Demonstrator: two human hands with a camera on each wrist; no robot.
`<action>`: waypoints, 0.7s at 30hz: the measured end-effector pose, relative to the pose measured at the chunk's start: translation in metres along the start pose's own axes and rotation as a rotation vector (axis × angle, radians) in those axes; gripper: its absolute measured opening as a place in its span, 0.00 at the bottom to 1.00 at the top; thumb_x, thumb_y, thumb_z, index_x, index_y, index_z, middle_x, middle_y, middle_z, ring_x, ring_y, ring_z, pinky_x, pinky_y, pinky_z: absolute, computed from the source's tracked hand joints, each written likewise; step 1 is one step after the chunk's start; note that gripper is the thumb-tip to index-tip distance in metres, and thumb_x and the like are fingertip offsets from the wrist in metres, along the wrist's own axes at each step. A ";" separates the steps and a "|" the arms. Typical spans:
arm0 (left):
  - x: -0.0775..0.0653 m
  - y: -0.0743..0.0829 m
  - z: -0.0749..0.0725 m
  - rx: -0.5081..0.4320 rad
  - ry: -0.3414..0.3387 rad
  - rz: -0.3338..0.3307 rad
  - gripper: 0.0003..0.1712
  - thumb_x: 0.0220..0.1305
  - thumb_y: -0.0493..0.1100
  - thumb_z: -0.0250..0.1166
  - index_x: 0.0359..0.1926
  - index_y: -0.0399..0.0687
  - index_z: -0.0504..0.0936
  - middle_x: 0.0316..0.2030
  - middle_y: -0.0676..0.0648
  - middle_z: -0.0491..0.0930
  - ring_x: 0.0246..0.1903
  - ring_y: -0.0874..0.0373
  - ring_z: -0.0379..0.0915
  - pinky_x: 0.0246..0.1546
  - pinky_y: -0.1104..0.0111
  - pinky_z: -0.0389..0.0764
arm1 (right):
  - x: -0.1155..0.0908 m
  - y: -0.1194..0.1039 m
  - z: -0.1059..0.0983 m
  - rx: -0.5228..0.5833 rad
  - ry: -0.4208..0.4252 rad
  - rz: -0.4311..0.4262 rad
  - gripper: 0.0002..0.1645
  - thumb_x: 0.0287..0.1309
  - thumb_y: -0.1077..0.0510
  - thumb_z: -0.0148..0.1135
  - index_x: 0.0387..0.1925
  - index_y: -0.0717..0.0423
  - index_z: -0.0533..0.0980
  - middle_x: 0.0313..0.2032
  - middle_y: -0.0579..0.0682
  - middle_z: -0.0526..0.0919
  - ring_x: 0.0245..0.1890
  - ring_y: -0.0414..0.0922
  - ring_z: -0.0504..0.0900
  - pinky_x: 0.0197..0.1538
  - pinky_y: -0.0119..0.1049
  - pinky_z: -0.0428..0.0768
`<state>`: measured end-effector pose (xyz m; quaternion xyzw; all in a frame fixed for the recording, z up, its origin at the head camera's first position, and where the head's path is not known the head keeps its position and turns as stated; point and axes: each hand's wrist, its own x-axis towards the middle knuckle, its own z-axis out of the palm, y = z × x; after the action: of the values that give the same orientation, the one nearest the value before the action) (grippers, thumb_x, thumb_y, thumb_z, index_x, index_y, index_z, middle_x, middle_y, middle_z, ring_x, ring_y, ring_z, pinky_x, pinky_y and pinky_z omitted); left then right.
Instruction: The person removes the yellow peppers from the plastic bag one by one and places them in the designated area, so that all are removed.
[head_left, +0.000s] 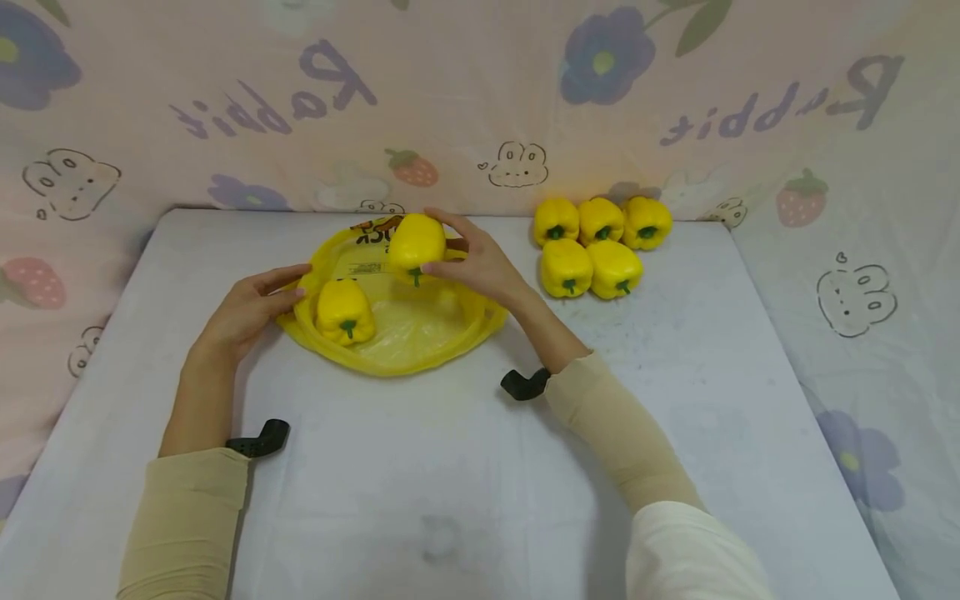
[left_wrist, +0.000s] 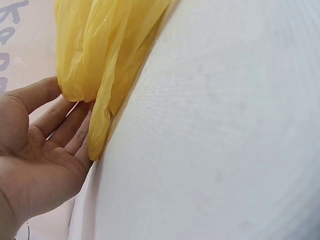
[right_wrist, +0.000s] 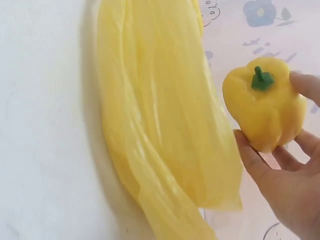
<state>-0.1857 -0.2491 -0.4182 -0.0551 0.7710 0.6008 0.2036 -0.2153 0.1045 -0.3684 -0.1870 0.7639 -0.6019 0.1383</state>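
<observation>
A yellow plastic bag [head_left: 405,350] lies on the table with its mouth spread wide, dark print showing at its back. My left hand [head_left: 243,312] holds the bag's left rim, with the fingers partly hidden behind its folds in the left wrist view. Inside the bag, near that hand, is a yellow bell pepper [head_left: 345,308] with a green stem. My right hand [head_left: 480,262] grips another yellow bell pepper [right_wrist: 265,107] between thumb and fingers. In the head view this pepper overlaps the back of the bag's mouth, stem toward me.
Several yellow bell peppers [head_left: 600,223] stand in two rows at the back right of the white table [head_left: 450,483]. A printed curtain [head_left: 465,100] with rabbits and flowers hangs behind the table and along its sides. A dark device [head_left: 258,439] sticks out at each wrist.
</observation>
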 end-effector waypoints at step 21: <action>0.001 -0.002 0.000 0.013 0.003 -0.010 0.37 0.69 0.55 0.63 0.74 0.55 0.64 0.76 0.51 0.52 0.68 0.59 0.54 0.63 0.75 0.66 | -0.033 0.009 -0.054 0.043 0.081 -0.016 0.46 0.58 0.61 0.71 0.75 0.46 0.61 0.73 0.41 0.59 0.63 0.52 0.69 0.61 0.43 0.75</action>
<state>-0.1857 -0.2498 -0.4198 -0.0586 0.7749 0.5947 0.2060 -0.2103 0.1679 -0.3649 -0.1653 0.7545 -0.6262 0.1064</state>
